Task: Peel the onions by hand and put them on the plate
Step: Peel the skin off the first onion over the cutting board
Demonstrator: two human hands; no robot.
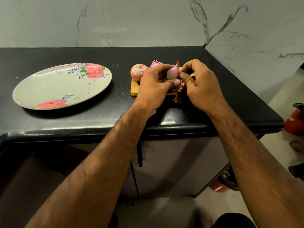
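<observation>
Nothing legible anywhere in view. A whitish patch on the red cylinder (294, 120) by the right edge, too small and blurred to read. On the plate (49, 84), only painted roses and blue sprigs, no lettering or numbers

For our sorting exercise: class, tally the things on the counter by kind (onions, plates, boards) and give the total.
Onions: 3 (held onion, pale onion, purple onion)
Plates: 1 (plate)
Boards: 1 (board)
Total: 5
</observation>
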